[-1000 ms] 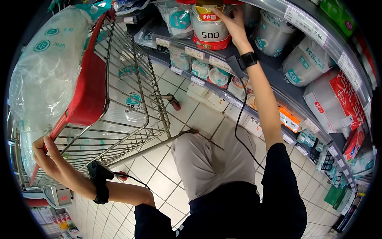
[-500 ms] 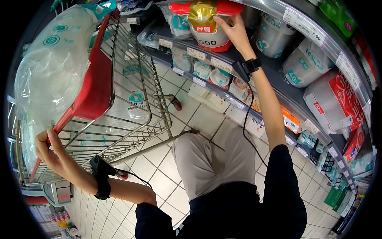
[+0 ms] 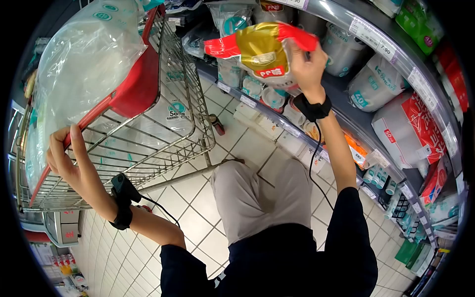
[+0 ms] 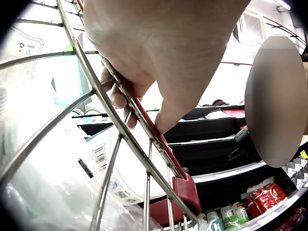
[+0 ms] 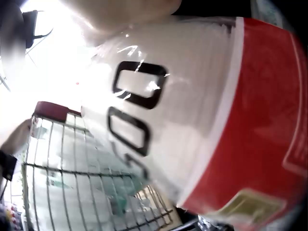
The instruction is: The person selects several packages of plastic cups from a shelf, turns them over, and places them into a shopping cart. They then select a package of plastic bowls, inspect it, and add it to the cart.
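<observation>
My right hand grips a pack of disposable plastic bowls by the corner of its red and gold bag. The pack hangs tilted in front of the shelf. In the right wrist view, the clear wrap of the pack shows a large "500" and a wide red band. On the left, my left hand holds the red handle of a wire shopping cart, its fingers curled over the bar. In the left wrist view, the fingertips of that hand show behind the wire rim.
A big clear plastic bag of pale goods bulges over the cart. Packs of plastic cups line the curved shelf at right, with several smaller goods lower down. Tiled floor lies below. A cable trails from the right wrist.
My right hand has lifted the pack of bowls off the shelf, bringing it nearer and tilting it. My left hand stays on the handle while the cart shifts slightly right in view.
</observation>
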Demonstrator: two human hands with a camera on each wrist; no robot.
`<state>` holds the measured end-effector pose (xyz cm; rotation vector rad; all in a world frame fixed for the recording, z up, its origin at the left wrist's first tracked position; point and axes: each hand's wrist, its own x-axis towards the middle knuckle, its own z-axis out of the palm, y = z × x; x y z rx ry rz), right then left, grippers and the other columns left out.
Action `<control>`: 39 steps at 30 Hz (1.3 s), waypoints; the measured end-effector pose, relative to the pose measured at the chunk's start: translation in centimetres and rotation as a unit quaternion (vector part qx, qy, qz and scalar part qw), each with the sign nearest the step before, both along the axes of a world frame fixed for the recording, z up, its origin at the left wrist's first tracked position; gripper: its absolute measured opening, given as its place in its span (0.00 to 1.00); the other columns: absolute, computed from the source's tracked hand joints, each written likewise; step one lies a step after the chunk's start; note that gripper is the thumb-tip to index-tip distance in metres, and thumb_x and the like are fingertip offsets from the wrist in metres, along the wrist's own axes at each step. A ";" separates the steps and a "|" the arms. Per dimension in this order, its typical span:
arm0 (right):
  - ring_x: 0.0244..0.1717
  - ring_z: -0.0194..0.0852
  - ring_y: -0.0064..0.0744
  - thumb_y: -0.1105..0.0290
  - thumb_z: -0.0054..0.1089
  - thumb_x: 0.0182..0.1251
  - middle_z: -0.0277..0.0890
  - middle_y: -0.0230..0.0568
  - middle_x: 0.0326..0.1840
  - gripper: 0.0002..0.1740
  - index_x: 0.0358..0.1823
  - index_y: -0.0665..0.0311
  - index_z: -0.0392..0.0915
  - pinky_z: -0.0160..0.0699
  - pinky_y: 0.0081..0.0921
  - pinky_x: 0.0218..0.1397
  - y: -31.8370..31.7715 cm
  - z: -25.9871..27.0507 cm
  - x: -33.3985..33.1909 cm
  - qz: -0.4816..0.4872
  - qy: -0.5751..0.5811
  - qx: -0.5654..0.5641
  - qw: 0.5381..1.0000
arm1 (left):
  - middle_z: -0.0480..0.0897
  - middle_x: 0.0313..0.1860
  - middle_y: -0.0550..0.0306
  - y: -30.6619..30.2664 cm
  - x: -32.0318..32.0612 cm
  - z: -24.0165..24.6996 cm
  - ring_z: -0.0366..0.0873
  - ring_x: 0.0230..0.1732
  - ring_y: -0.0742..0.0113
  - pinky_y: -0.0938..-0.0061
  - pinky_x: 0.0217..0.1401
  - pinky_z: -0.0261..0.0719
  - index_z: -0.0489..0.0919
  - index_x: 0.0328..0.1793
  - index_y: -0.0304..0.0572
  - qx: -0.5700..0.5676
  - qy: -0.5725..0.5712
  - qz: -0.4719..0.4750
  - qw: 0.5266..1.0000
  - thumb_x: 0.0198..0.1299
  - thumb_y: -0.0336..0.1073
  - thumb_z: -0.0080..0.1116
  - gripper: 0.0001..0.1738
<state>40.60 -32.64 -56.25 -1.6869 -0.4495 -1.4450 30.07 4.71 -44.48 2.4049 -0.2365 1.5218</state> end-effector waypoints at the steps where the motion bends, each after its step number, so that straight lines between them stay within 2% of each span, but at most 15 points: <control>1: 0.38 0.80 0.28 0.72 0.62 0.62 0.82 0.43 0.38 0.10 0.44 0.67 0.79 0.75 0.21 0.45 -0.1 0.3 -0.6 0.023 0.025 0.056 0.998 | 0.73 0.32 0.66 0.0 -0.1 0.0 0.64 0.42 0.70 0.72 0.57 0.54 0.74 0.35 0.43 0.008 0.000 -0.003 1.000 0.64 0.43 0.55 0.12; 2: 0.37 0.73 0.16 0.69 0.59 0.67 0.80 0.33 0.39 0.11 0.45 0.68 0.76 0.70 0.16 0.42 -0.2 0.8 -0.9 0.066 0.016 0.078 0.995 | 0.75 0.33 0.67 -0.1 -0.2 0.0 0.65 0.43 0.70 0.72 0.59 0.53 0.74 0.36 0.43 0.001 0.007 0.000 1.000 0.63 0.43 0.56 0.11; 7: 0.38 0.72 0.17 0.67 0.58 0.68 0.79 0.33 0.40 0.12 0.47 0.68 0.74 0.68 0.15 0.42 0.9 4.6 -5.1 0.097 -0.014 0.094 0.991 | 0.76 0.36 0.66 -0.7 -0.6 0.4 0.66 0.46 0.69 0.71 0.63 0.51 0.76 0.37 0.45 0.028 0.006 -0.001 1.000 0.61 0.42 0.58 0.10; 13: 0.33 0.63 0.13 0.64 0.54 0.71 0.74 0.26 0.36 0.11 0.46 0.65 0.73 0.61 0.14 0.36 2.0 8.0 -7.6 0.188 -0.042 0.191 0.963 | 0.78 0.47 0.63 -1.4 -2.0 0.7 0.67 0.55 0.64 0.66 0.68 0.50 0.78 0.45 0.46 0.032 0.012 -0.049 0.998 0.60 0.41 0.59 0.11; 15: 0.34 0.63 0.13 0.63 0.53 0.71 0.73 0.25 0.37 0.12 0.46 0.64 0.73 0.61 0.13 0.38 2.1 8.5 -8.0 0.193 -0.042 0.191 0.962 | 0.75 0.58 0.56 -1.5 -2.8 0.4 0.63 0.65 0.60 0.65 0.70 0.53 0.76 0.56 0.43 0.025 0.033 -0.065 0.997 0.62 0.38 0.56 0.17; 17: 0.34 0.62 0.12 0.62 0.52 0.72 0.72 0.24 0.37 0.12 0.46 0.64 0.73 0.60 0.13 0.37 2.4 9.1 -8.8 0.197 -0.008 0.221 0.955 | 0.66 0.69 0.52 -2.1 -3.4 -0.7 0.53 0.74 0.56 0.62 0.75 0.46 0.70 0.64 0.44 -0.019 0.026 -0.133 0.991 0.61 0.37 0.56 0.25; 20: 0.39 0.67 0.15 0.61 0.52 0.72 0.73 0.28 0.43 0.14 0.49 0.64 0.72 0.65 0.15 0.43 2.8 9.7 -9.8 0.230 0.025 0.252 0.940 | 0.57 0.75 0.50 -4.7 -5.7 -2.5 0.45 0.78 0.52 0.57 0.76 0.43 0.63 0.71 0.44 -0.059 0.056 -0.156 0.984 0.52 0.35 0.64 0.39; 21: 0.39 0.67 0.15 0.61 0.52 0.72 0.73 0.28 0.43 0.14 0.49 0.64 0.72 0.65 0.15 0.43 3.0 9.9 -10.3 0.232 0.023 0.249 0.940 | 0.57 0.75 0.50 -5.2 -6.5 -3.2 0.45 0.78 0.52 0.57 0.76 0.43 0.63 0.71 0.44 -0.061 0.052 -0.155 0.985 0.52 0.35 0.64 0.39; 25: 0.42 0.70 0.14 0.61 0.51 0.72 0.74 0.28 0.44 0.14 0.50 0.63 0.70 0.67 0.15 0.47 4.7 10.2 -12.0 0.312 0.061 0.287 0.904 | 0.58 0.74 0.44 -6.9 -8.9 -6.0 0.52 0.75 0.49 0.59 0.75 0.49 0.57 0.73 0.36 -0.150 0.184 -0.324 0.916 0.42 0.47 0.73 0.54; 27: 0.44 0.72 0.15 0.61 0.51 0.72 0.74 0.29 0.43 0.14 0.50 0.62 0.69 0.70 0.17 0.49 6.3 10.6 -13.4 0.342 0.039 0.306 0.888 | 0.58 0.73 0.42 -7.6 -9.3 -7.6 0.57 0.73 0.49 0.55 0.71 0.55 0.53 0.75 0.37 -0.149 0.233 -0.341 0.899 0.36 0.64 0.72 0.65; 30: 0.46 0.73 0.18 0.61 0.50 0.73 0.74 0.31 0.44 0.14 0.51 0.62 0.69 0.72 0.19 0.51 6.7 9.3 -13.0 0.343 0.066 0.312 0.883 | 0.56 0.73 0.42 -9.1 -10.3 -8.9 0.59 0.72 0.52 0.58 0.70 0.60 0.45 0.77 0.38 -0.257 0.275 -0.410 0.831 0.27 0.56 0.80 0.74; 35: 0.52 0.72 0.21 0.61 0.47 0.74 0.71 0.33 0.53 0.17 0.58 0.63 0.67 0.69 0.21 0.56 7.8 9.7 -13.1 0.361 0.093 0.365 0.853 | 0.50 0.75 0.45 -10.2 -10.7 -10.5 0.57 0.72 0.53 0.58 0.71 0.61 0.42 0.77 0.39 -0.310 0.196 -0.420 0.830 0.22 0.54 0.83 0.78; 36: 0.56 0.71 0.23 0.60 0.43 0.75 0.70 0.34 0.58 0.20 0.61 0.63 0.64 0.68 0.22 0.59 7.6 9.0 -13.5 0.476 0.056 0.335 0.811 | 0.48 0.75 0.42 -10.4 -10.8 -10.7 0.55 0.73 0.51 0.57 0.72 0.61 0.41 0.76 0.38 -0.327 0.196 -0.437 0.815 0.21 0.50 0.84 0.78; 37: 0.56 0.71 0.23 0.60 0.43 0.75 0.70 0.34 0.58 0.20 0.61 0.63 0.64 0.68 0.22 0.59 7.7 8.6 -13.7 0.481 0.063 0.332 0.809 | 0.46 0.75 0.39 -10.6 -10.9 -11.0 0.52 0.74 0.49 0.56 0.72 0.60 0.39 0.75 0.37 -0.344 0.197 -0.453 0.799 0.20 0.46 0.85 0.78; 39: 0.60 0.68 0.25 0.59 0.40 0.76 0.67 0.35 0.61 0.23 0.66 0.63 0.61 0.66 0.23 0.62 8.3 8.3 -14.1 0.378 0.170 0.455 0.788 | 0.49 0.74 0.41 -10.9 -11.2 -11.8 0.54 0.73 0.49 0.56 0.72 0.60 0.40 0.75 0.37 -0.358 0.184 -0.443 0.801 0.22 0.46 0.85 0.77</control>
